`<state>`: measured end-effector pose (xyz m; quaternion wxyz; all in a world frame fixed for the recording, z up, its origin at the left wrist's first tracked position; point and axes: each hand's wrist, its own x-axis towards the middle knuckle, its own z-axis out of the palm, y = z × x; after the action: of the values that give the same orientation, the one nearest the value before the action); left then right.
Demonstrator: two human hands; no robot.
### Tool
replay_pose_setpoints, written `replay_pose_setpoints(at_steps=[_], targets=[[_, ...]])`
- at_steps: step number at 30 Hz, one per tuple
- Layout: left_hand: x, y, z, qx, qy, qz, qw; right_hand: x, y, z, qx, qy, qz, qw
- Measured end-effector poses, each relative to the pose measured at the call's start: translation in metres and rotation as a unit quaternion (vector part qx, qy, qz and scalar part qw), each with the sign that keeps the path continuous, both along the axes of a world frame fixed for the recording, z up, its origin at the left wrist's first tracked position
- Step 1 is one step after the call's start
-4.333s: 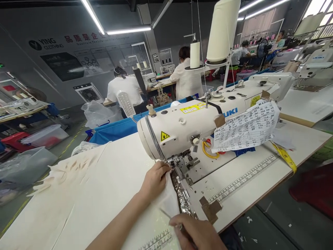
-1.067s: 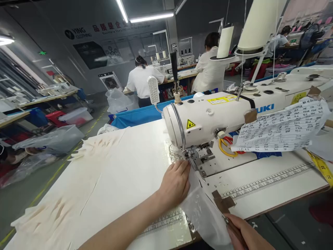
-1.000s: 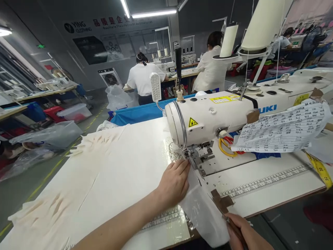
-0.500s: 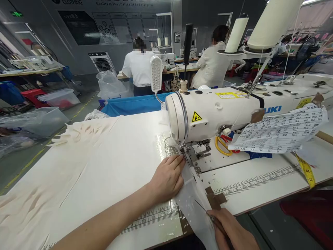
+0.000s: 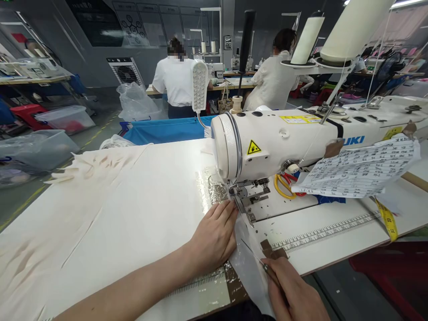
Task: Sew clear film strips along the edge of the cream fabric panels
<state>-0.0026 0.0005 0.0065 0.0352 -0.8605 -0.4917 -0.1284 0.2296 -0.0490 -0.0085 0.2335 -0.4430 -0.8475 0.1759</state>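
A white sewing machine (image 5: 281,142) stands on the work table (image 5: 334,232). My left hand (image 5: 214,236) lies flat on a pale, thin strip of fabric (image 5: 245,263), fingertips just left of the presser foot (image 5: 242,196). The strip runs from the needle toward me and hangs over the table's front edge. My right hand (image 5: 294,294) is closed on a slim metal tool (image 5: 256,256), tweezers by the look of it, whose tip rests on the strip. A large cream cloth (image 5: 100,205) covers the table to the left.
A printed paper sheet (image 5: 361,169) is taped to the machine arm, over yellow-handled scissors (image 5: 284,185). A yellow tape measure (image 5: 388,218) hangs at the right edge. Two thread cones (image 5: 351,26) stand above. A blue bin (image 5: 167,131) lies behind; two people sit beyond with backs turned.
The view has dipped and shifted slightly. My right hand with the tool has come up closer to the table edge; my left hand stays on the strip beside the presser foot.
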Motion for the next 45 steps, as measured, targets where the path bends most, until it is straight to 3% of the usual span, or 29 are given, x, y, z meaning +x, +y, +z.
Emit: replay_pose_setpoints(at_steps=[4, 11, 22, 30, 34, 40, 45], targets=[[0.001, -0.004, -0.001, 0.006, -0.003, -0.006, 1.0, -0.002, 0.004, 0.001, 0.045, -0.013, 0.002, 0.999], [0.001, -0.007, 0.003, -0.004, 0.028, -0.011, 1.0, -0.008, 0.008, 0.006, 0.013, -0.018, 0.014, 1.0], [-0.005, 0.002, -0.005, 0.024, 0.014, -0.008, 1.0, -0.021, 0.025, 0.008, 0.052, -0.033, 0.027, 0.998], [-0.006, 0.012, 0.006, -0.008, -0.016, 0.044, 0.999, -0.031, 0.037, 0.007, 0.063, -0.011, 0.031, 0.998], [-0.011, 0.02, 0.0, 0.026, 0.007, 0.038, 0.999, -0.04, 0.042, 0.01, 0.006, 0.049, 0.002, 0.999], [-0.021, 0.027, -0.005, 0.063, 0.078, 0.037, 0.994, -0.051, 0.03, 0.008, -0.192, 0.138, -0.066, 0.969], [-0.008, 0.015, 0.004, 0.074, 0.027, 0.04, 0.996, -0.048, 0.024, 0.005, -0.171, 0.128, -0.089, 0.973]])
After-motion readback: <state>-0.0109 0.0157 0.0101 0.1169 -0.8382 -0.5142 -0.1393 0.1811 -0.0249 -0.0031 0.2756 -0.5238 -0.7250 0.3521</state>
